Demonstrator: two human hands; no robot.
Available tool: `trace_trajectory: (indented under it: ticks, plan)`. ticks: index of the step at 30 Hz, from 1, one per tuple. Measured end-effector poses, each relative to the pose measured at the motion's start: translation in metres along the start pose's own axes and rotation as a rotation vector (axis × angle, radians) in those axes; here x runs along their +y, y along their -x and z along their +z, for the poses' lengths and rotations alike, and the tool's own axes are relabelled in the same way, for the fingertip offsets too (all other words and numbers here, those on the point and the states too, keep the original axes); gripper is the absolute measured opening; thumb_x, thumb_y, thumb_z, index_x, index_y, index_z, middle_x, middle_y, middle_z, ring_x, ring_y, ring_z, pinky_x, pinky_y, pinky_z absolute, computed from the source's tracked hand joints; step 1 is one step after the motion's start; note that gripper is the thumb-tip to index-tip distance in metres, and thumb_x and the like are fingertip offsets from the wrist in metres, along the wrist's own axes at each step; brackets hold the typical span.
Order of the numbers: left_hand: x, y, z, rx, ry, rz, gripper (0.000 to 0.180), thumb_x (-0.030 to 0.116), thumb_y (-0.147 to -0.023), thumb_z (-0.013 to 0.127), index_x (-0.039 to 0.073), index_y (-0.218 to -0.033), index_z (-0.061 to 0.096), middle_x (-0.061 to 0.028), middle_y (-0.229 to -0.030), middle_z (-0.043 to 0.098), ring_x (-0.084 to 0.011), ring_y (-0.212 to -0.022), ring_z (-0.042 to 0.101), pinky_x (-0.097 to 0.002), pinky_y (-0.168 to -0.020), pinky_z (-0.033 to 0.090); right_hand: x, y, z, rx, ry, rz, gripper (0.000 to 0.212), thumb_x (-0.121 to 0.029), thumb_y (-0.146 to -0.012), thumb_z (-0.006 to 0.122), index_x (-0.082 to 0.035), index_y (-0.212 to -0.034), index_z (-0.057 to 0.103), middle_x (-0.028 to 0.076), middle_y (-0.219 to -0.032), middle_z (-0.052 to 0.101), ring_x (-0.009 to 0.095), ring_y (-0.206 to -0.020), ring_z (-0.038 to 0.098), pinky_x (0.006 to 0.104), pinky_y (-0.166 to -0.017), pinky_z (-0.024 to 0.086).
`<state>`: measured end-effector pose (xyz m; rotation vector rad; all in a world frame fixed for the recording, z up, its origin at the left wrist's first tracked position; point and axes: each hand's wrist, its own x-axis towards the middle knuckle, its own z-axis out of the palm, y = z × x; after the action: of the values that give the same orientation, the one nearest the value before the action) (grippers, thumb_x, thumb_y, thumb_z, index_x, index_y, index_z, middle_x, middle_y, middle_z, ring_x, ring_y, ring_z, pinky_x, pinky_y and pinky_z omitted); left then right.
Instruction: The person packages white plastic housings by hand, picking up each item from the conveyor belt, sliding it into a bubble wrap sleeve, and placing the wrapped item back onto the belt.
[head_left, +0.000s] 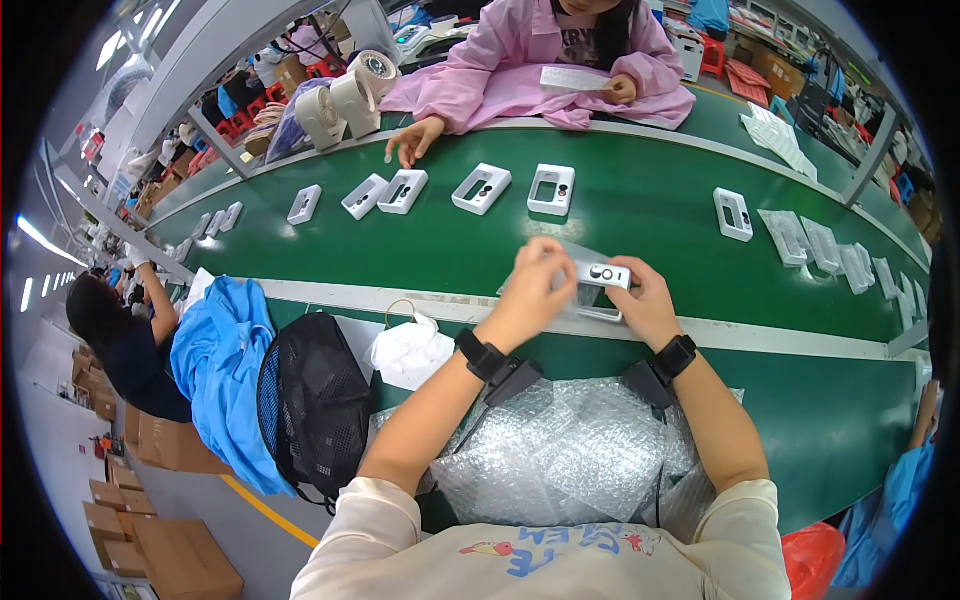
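Note:
My right hand (645,305) grips a white plastic housing (605,274) with dark round openings, above the metal edge strip of the green conveyor. A clear plastic bag (578,258) lies around and behind the housing; how far it covers it is hard to tell. With bent fingers drawn together, my left hand (540,288) pinches the bag at the housing's left end. Both wrists carry black straps with small black boxes. Right below my forearms, a pile of clear bubble-wrap bags (560,450) rests on the green table.
White frame housings (551,190) stand in a row along the conveyor (640,210); bagged ones (785,238) lie at right. Across it, a co-worker's hand (415,140) reaches toward a housing. A black mesh bag (322,400), blue cloth (225,370) and white tissue (412,352) sit left.

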<state>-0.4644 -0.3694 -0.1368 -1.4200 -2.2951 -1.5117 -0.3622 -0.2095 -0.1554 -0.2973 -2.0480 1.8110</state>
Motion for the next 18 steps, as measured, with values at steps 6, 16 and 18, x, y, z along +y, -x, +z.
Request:
trace_trajectory:
  ticks: [6, 16, 18]
  plan:
    - [0.029, 0.003, 0.009, -0.067, 0.026, 0.197, 0.007, 0.009, -0.073, 0.059, 0.007, -0.076, 0.054, -0.0075, -0.098, 0.047, -0.0263, -0.097, 0.044, -0.0368, -0.083, 0.035, -0.021, 0.011, 0.007, 0.001, 0.032, 0.157, 0.036, -0.003, -0.074, 0.057, -0.002, -0.109, 0.047, 0.007, -0.088, 0.057, 0.008, -0.066, 0.056, 0.0202, -0.052, 0.044]
    - [0.039, 0.005, 0.017, -0.199, -0.043, 0.361, 0.011, 0.007, -0.072, 0.063, 0.006, -0.08, 0.056, -0.0079, -0.101, 0.046, -0.0253, -0.099, 0.045, -0.0328, -0.085, 0.037, 0.024, -0.008, -0.006, 0.078, 0.009, -0.193, 0.035, -0.005, -0.074, 0.062, -0.001, -0.105, 0.047, 0.007, -0.086, 0.057, 0.008, -0.057, 0.055, 0.0214, -0.043, 0.042]
    - [0.033, 0.002, 0.015, -0.216, -0.059, 0.334, 0.012, 0.007, -0.072, 0.063, 0.007, -0.082, 0.056, -0.0078, -0.101, 0.046, -0.0239, -0.099, 0.045, -0.0319, -0.084, 0.038, 0.007, -0.011, -0.008, 0.063, -0.031, 0.045, 0.032, -0.006, -0.075, 0.063, 0.0, -0.103, 0.049, 0.007, -0.081, 0.057, 0.008, -0.053, 0.053, 0.0216, -0.042, 0.041]
